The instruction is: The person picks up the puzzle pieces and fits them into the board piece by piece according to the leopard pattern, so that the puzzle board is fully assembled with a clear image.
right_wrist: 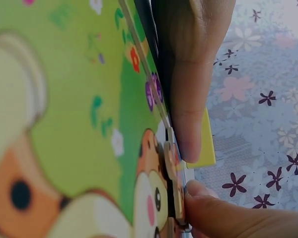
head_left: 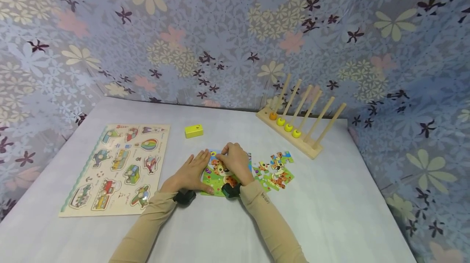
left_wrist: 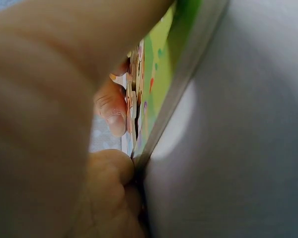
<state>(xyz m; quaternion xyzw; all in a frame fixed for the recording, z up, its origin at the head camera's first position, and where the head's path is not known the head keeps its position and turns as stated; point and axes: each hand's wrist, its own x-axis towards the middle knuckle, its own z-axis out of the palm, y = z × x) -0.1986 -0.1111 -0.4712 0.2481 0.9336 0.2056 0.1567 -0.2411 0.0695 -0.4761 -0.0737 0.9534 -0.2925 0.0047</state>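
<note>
My left grip, spread wide, rests along the left edge of the board on the worktop. My right grip has bent fingers at a piece there; whether they pinch, I cannot tell. Probably I am fitting this piece; next calls for careful aligning, then gentle pressing.

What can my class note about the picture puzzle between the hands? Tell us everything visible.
The picture puzzle is a flat, roughly square board with a dull, pale edge, perhaps wood or card. Its bright picture shows an orange, dark-spotted animal on green ground with flowers. Some pieces stand raised above its surface. It lies on the white table, partly hidden. The left hand rests at its left edge; the right hand reaches over its upper part.
</note>
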